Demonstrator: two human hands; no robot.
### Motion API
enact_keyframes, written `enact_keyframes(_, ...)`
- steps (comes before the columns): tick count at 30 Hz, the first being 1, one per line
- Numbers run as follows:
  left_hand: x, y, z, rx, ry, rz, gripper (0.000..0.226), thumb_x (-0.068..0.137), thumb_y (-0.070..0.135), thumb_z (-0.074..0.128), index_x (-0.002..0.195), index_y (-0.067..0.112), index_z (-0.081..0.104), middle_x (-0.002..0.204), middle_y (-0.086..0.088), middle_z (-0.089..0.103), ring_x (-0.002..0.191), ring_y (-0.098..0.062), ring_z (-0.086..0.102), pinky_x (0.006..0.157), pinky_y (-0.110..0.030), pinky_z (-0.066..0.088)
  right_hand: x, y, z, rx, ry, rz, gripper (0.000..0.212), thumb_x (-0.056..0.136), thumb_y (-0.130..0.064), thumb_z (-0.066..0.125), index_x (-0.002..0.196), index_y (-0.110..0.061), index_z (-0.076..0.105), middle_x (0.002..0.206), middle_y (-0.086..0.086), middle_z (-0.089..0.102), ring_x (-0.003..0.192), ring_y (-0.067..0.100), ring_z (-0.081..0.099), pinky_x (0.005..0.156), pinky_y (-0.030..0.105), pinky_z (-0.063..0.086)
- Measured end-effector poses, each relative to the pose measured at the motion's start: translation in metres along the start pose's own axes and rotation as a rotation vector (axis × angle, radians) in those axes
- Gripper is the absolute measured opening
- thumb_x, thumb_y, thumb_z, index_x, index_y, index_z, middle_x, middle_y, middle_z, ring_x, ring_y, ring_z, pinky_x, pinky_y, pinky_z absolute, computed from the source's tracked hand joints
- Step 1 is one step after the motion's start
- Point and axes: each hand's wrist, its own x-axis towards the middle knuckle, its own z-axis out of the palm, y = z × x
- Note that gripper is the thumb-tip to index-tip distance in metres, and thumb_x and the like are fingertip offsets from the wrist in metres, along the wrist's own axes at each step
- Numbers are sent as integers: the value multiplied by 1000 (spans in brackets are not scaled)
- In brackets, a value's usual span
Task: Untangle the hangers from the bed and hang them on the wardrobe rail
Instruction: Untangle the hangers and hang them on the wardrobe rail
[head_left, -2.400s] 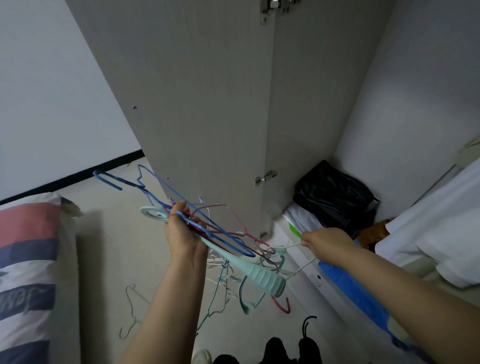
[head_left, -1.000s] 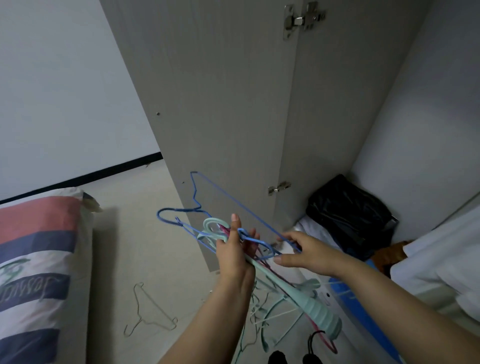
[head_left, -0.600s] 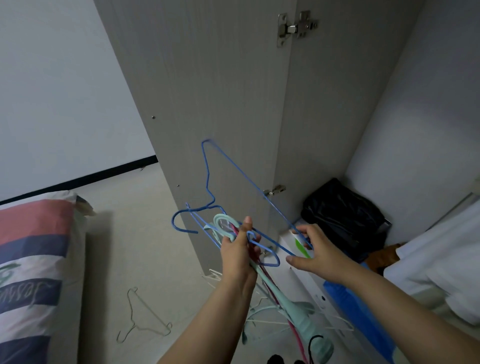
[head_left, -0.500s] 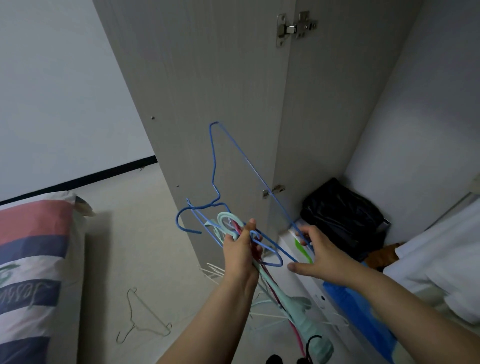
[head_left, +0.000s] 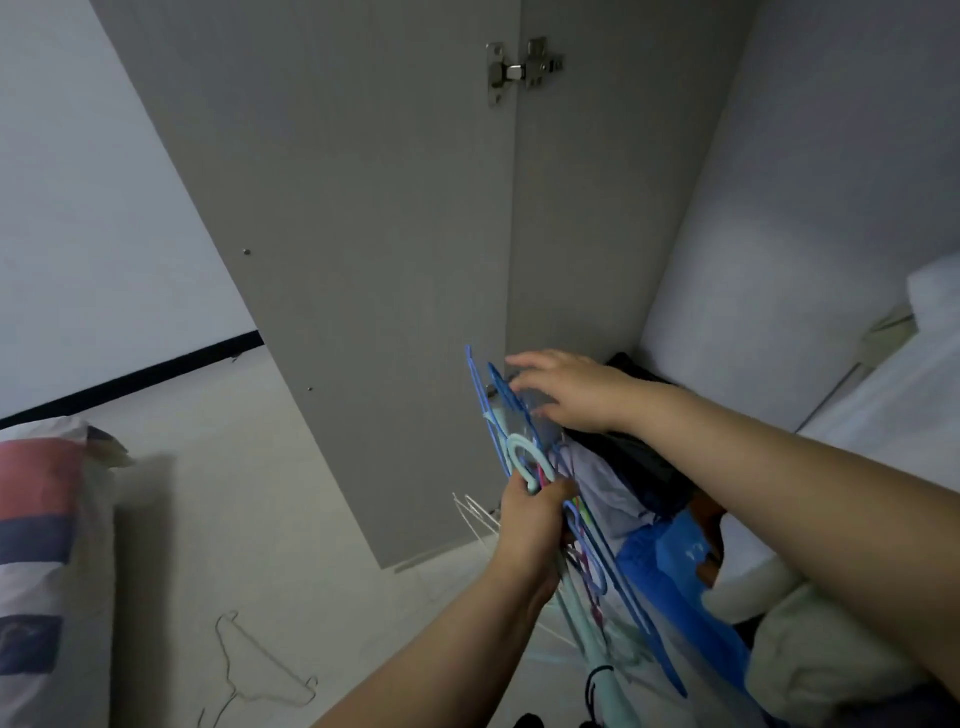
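My left hand (head_left: 532, 514) grips a bundle of tangled hangers (head_left: 582, 545) near their hooks: a thick mint plastic hanger (head_left: 522, 457), thin blue wire ones and pink ones, all hanging downward. A blue wire hanger (head_left: 491, 400) stands up above the bundle, edge-on to me. My right hand (head_left: 566, 387) reaches over it with fingers spread and straight, touching its upper part. A white wire hanger (head_left: 475, 514) pokes out behind my left hand. The wardrobe rail is out of sight.
The open grey wardrobe door (head_left: 337, 234) stands straight ahead with a hinge (head_left: 522, 67) at top. A black bag (head_left: 639, 452), blue fabric (head_left: 670, 561) and white bedding (head_left: 883, 426) lie inside at right. A grey wire hanger (head_left: 260, 670) lies on the floor. A striped pillow (head_left: 47, 545) is at left.
The blue wire hanger has swung from spread wide to edge-on and upright. My right hand let go of its lower bar and rose to its top. The bundle now hangs lower.
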Motion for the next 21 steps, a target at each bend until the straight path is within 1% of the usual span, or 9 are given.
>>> enact_keyframes(2, 1, 1, 1, -1, -47, -7, 29, 86, -4, 52, 72, 16, 37, 49, 2, 34, 42, -12, 29, 45, -24, 25, 2, 4, 3, -12, -26, -26, 30, 94, -24, 53, 123, -25, 59, 133, 0, 55, 122, 21, 50, 100, 36, 41)
enact_keyframes(4, 5, 0, -1, 6, -106, -20, 31, 88, -1, 54, 73, 17, 35, 52, 2, 31, 42, -11, 29, 44, -24, 26, -6, 10, 8, 47, 27, -1, 23, 96, -25, 50, 115, -21, 63, 118, 1, 63, 108, 22, 58, 91, 35, 45)
enact_keyframes(7, 12, 2, -2, 58, -174, -52, 25, 88, 2, 55, 78, 15, 36, 57, 1, 31, 44, -12, 29, 44, -26, 29, -22, 19, 14, 139, 77, 17, 18, 94, -19, 53, 111, -17, 60, 114, 0, 60, 105, 20, 57, 87, 32, 43)
enact_keyframes(10, 19, 7, 1, 40, -273, -78, 23, 89, 3, 56, 82, 15, 38, 52, 3, 31, 41, -11, 28, 41, -24, 28, -30, 22, 17, 141, 17, 88, 24, 92, -18, 54, 115, -17, 53, 119, 0, 53, 104, 19, 56, 81, 28, 39)
enact_keyframes(14, 35, 20, 1, 15, -395, -114, 20, 93, 17, 62, 83, 15, 44, 53, 3, 29, 44, -11, 26, 38, -22, 27, -45, 34, 7, 97, 111, 226, 21, 95, -21, 49, 114, -13, 55, 118, 4, 56, 101, 27, 60, 82, 36, 44)
enact_keyframes(16, 47, 26, -1, 12, -427, -126, 21, 94, 21, 61, 84, 16, 43, 55, 3, 27, 43, -10, 25, 37, -20, 26, -59, 45, -4, 224, 188, 350, 27, 99, -22, 44, 124, -16, 54, 127, -1, 58, 109, 19, 61, 90, 31, 45)
enact_keyframes(18, 60, 33, -4, 19, -451, -140, 24, 94, 21, 60, 82, 17, 40, 53, 4, 27, 41, -9, 25, 35, -20, 26, -74, 58, -15, 340, 241, 473, 30, 102, -26, 39, 129, -21, 50, 128, -8, 55, 112, 11, 59, 90, 26, 42)
enact_keyframes(19, 67, 35, -6, 29, -467, -145, 25, 94, 21, 60, 81, 17, 39, 53, 4, 27, 40, -9, 25, 34, -20, 26, -82, 65, -20, 364, 275, 527, 27, 102, -28, 38, 126, -23, 50, 124, -10, 55, 111, 11, 58, 89, 27, 42)
enact_keyframes(21, 80, 38, -10, 48, -492, -154, 27, 93, 20, 61, 77, 16, 39, 53, 4, 27, 39, -8, 26, 34, -20, 26, -95, 75, -29, 315, 357, 586, 17, 101, -27, 41, 111, -18, 52, 113, -5, 58, 103, 15, 58, 82, 30, 41)
